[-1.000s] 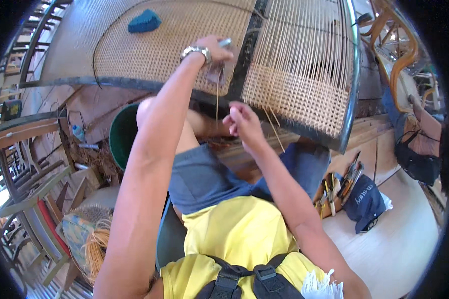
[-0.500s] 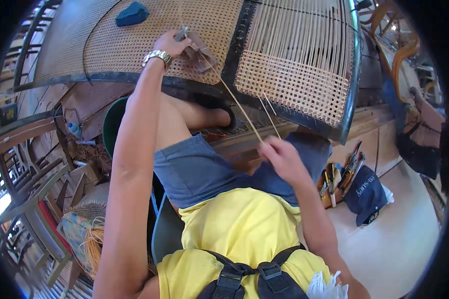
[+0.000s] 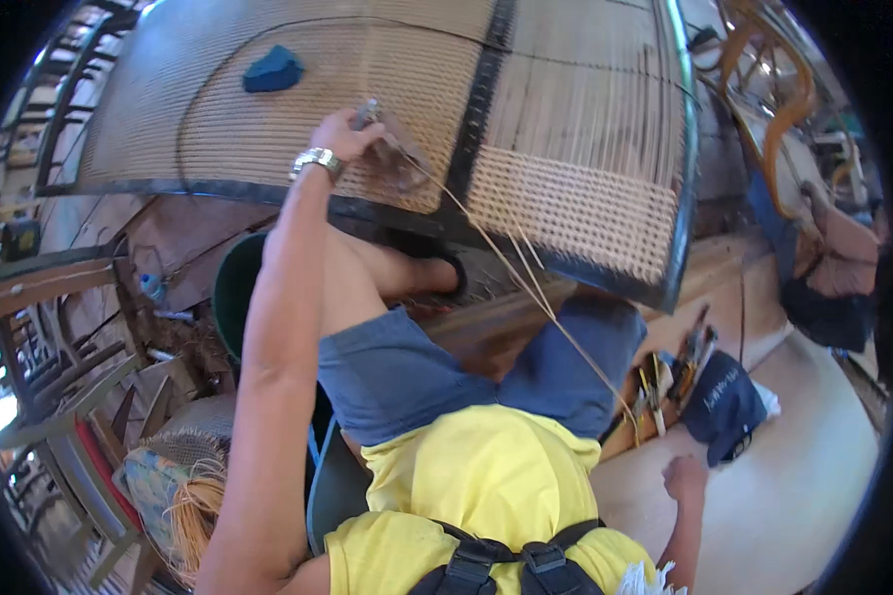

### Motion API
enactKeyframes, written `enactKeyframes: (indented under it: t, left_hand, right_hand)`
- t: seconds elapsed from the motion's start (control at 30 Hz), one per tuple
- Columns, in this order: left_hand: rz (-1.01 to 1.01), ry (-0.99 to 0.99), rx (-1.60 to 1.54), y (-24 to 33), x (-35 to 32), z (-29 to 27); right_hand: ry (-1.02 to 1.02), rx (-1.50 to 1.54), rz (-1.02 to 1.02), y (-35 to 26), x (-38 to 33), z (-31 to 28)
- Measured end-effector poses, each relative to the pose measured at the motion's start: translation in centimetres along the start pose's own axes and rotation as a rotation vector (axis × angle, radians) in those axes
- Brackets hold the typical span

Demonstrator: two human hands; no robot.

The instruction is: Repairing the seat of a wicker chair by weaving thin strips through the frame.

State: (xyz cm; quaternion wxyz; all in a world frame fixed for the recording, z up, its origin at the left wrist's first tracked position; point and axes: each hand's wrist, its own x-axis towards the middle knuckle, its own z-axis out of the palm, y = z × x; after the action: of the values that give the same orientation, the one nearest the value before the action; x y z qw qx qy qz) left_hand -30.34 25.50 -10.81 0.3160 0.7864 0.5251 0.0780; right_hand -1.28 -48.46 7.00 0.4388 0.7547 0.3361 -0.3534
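My left hand is closed on a small grey metal tool above the woven cane panel. By its fingers lies a brownish flat piece, blurred. A pale cane strand runs from there across the black frame and over my thigh, towards the tools on my right. My right hand is low at the right side, fingers curled in. The strand's visible end points to this hand, but whether the fingers hold it I cannot make out.
A blue lump rests on the panel. The partly woven section has loose strand ends at its front edge. At my right are hand tools and a dark cap; a bundle of cane is at lower left. Another person's leg shows far right.
My right hand has moved from the strand above my thigh down and right, to my side. The strand now stretches further over my thigh. My left hand stays at the tool; the view has shifted slightly.
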Motion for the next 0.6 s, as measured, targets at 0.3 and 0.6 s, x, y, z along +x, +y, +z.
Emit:
enactKeyframes:
  t: [0.3,0.6]
  left_hand:
    - [-0.324,-0.073,-0.511,0.9,-2.9,-5.8]
    - [-0.249,-0.319,-0.887,0.9,3.1,-3.3]
  right_hand:
    - [0.797,1.238,-0.804,-22.9,2.5,-29.3]
    - [0.883,1.342,-0.778,-36.8,12.1,-36.7]
